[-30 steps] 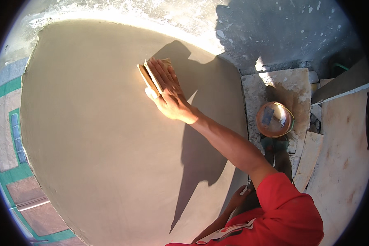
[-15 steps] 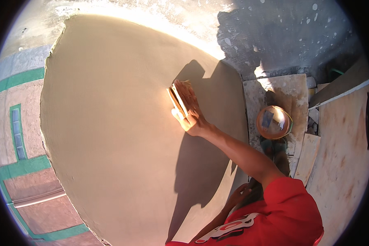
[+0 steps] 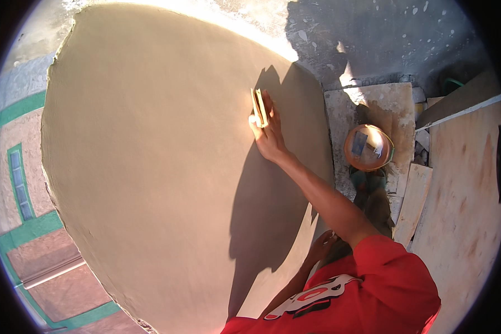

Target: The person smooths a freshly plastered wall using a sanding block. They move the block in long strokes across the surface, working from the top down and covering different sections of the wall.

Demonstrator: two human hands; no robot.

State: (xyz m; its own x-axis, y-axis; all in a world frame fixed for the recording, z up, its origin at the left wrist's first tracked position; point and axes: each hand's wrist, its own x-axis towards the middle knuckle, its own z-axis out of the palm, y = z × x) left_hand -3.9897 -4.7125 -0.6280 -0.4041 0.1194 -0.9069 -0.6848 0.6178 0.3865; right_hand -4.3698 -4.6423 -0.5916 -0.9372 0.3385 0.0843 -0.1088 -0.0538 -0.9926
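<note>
My right hand (image 3: 270,131) is stretched out over the smooth, tan plastered wall (image 3: 145,145). It grips a thin yellowish sponge-like pad (image 3: 259,108), its pale edge showing between thumb and fingers. The pad appears pressed to the plaster; its contact side is hidden. Lower down, my left hand (image 3: 324,244) hangs near my legs, partly behind my right arm. Its fingers look loosely extended, and no thing shows in them. The shadow of my arm and body falls across the wall.
A round bucket (image 3: 367,147) stands by my feet, a flat bluish-grey piece (image 3: 359,143) inside it. Boards (image 3: 413,201) and a large stained panel (image 3: 462,189) lie to the right. Beyond the plaster's rough left edge is a pink building with green bands (image 3: 25,228).
My right hand has moved up and slightly right across the plaster with the pad, which now stands more upright. My left hand has risen slightly. The view has also shifted.
</note>
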